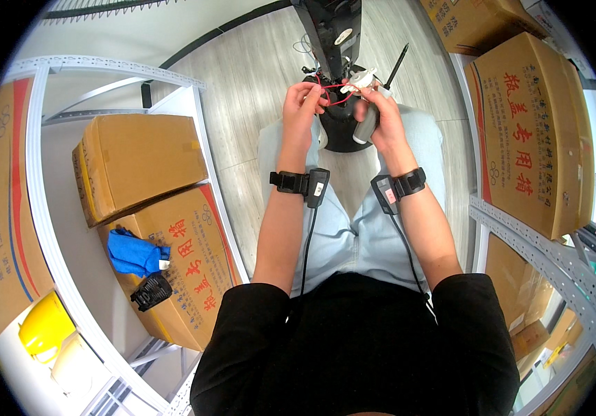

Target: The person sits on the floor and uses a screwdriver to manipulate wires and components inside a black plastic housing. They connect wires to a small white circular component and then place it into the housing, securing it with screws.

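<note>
My left hand has its fingers closed on a red wire at the top middle of the view. My right hand grips a grey cylindrical handle, its thumb against a white plastic part with the wire beside it. A thin black rod points up beyond that hand. Both hands are over a black device with a tall dark column, standing between my legs. Thin cables lie by the column; exactly how they connect is too small to tell.
Metal shelves with cardboard boxes flank me on the left, holding a blue cloth, a black item and a yellow helmet. More boxes fill racks at the right. Pale plank floor lies ahead.
</note>
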{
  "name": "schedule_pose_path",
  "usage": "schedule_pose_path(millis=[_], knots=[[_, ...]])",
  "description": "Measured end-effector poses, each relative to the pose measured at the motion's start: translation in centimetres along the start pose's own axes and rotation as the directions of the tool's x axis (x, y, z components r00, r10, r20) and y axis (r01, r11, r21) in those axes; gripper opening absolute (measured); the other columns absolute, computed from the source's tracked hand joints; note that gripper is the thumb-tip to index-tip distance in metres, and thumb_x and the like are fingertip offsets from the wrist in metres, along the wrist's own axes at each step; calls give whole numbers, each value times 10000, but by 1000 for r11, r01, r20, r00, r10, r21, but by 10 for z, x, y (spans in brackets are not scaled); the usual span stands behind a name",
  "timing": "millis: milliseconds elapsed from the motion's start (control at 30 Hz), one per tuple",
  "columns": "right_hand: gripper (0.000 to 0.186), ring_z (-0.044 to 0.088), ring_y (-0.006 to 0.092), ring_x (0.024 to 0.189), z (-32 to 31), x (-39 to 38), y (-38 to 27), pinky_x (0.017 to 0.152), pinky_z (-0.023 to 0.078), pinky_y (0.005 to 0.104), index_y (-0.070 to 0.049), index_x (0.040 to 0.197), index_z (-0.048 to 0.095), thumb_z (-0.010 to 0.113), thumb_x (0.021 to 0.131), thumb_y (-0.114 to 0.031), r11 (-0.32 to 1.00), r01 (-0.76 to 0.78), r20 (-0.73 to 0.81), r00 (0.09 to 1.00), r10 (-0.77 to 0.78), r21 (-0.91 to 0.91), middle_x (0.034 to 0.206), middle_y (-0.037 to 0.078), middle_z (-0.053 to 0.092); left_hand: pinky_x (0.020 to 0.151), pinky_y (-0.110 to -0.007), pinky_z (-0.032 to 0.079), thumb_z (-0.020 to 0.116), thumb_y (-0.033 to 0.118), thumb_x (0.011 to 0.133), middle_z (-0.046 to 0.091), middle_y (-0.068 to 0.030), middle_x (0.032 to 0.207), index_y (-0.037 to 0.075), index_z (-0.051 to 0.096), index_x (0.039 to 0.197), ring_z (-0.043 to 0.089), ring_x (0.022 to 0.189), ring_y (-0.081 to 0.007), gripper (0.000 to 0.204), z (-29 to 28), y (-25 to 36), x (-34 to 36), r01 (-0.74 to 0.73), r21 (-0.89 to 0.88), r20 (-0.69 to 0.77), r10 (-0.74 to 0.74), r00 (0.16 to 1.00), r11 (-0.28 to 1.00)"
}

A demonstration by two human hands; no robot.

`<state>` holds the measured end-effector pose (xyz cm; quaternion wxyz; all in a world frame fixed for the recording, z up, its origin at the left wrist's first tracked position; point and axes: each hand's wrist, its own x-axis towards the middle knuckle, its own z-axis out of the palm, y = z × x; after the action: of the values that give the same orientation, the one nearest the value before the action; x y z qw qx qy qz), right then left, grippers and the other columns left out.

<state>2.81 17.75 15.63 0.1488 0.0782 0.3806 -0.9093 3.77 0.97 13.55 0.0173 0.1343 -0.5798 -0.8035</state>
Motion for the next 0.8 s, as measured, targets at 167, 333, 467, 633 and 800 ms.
schedule_pose_path(millis=[167, 333, 467, 633, 800], knots=[[261, 539, 85, 610, -5, 2, 4, 516, 438, 235, -24, 1108, 565, 628, 872, -114, 1000, 18, -1, 1000, -18, 5, 827, 31, 598, 730, -239, 459, 632, 172, 920, 655, -59, 942, 18, 601, 1068, 596, 831, -100, 216, 4, 9, -4, -43, 95, 60, 37, 997, 995], [267, 546, 90, 614, 2, 0, 1, 522, 437, 239, -23, 1106, 567, 639, 852, -57, 999, 36, -4, 999, -36, 5, 818, 23, 594, 787, -235, 464, 646, 135, 912, 653, -37, 953, 18, 644, 1040, 589, 871, -83, 173, 8, 8, -8, -148, 115, 116, 134, 984, 982], [267, 537, 95, 619, -6, 2, 6, 534, 436, 236, -17, 1110, 575, 640, 874, -126, 999, -14, -9, 1000, 13, -32, 887, 60, 619, 730, -212, 453, 685, 100, 882, 639, -6, 915, 21, 664, 1007, 569, 801, -66, 149, 5, -1, -4, -271, 178, 98, 257, 961, 946], [318, 509, 96, 606, -9, 3, 7, 548, 434, 232, -1, 1070, 620, 596, 924, -282, 994, -106, 27, 994, 106, -12, 1056, 139, 670, 710, -208, 453, 685, 85, 875, 633, 6, 905, 28, 665, 1016, 560, 771, -61, 154, 9, 4, -8, -271, 138, 57, 265, 962, 953], [356, 507, 96, 599, -8, 4, 7, 544, 435, 233, -5, 1081, 619, 597, 927, -325, 992, -117, 49, 992, 119, -40, 1061, 135, 674, 832, -255, 459, 724, 66, 829, 641, -30, 1005, 29, 632, 1106, 576, 921, -99, 293, 6, 8, -10, -338, 231, 55, 334, 941, 912]])
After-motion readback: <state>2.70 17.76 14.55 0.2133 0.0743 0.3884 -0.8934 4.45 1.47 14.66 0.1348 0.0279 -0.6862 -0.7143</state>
